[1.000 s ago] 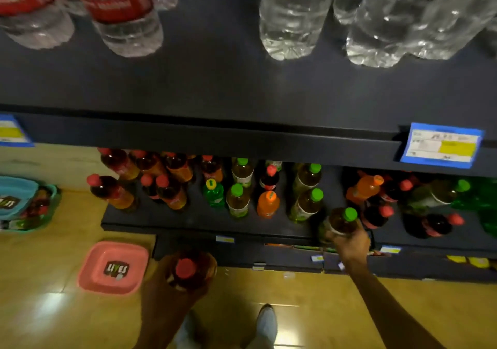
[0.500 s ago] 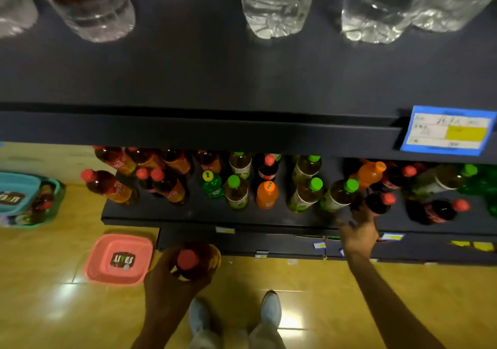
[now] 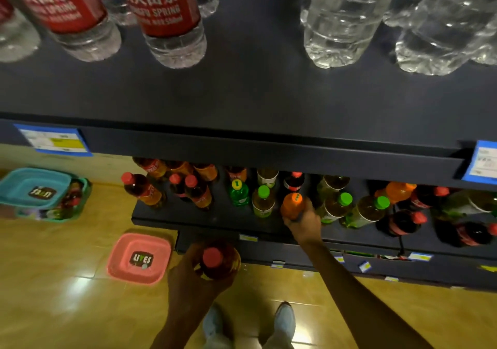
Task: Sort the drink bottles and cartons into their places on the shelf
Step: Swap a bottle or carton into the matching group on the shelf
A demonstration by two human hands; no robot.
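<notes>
Head view, looking down a dark shelf unit. The right hand curls its fingers round an orange bottle with an orange cap, standing on the lower shelf among the front row of drinks; the bottle's lower body is covered by the hand. The left hand grips an amber bottle with a red cap, held in front of the shelf edge above the floor (seen almost straight down, so its label is not readable). At 9 o'clock from the orange bottle stand a green-capped pale bottle and a bright green bottle with a yellow cap; farther toward 9 o'clock is a cluster of red-capped amber bottles. At 3 o'clock, two green-capped bottles lean, and beyond them lie dark red-capped bottles, partly in shadow. The upper shelf carries red-labelled water bottles at 11 o'clock and clear unlabelled water bottles at 1 o'clock, all cut off by the top edge. The rear row below is hidden under the upper shelf. On the floor lie a pink tray and, at 9 o'clock, a blue tray stacked on a green basket whose contents are hard to make out.
</notes>
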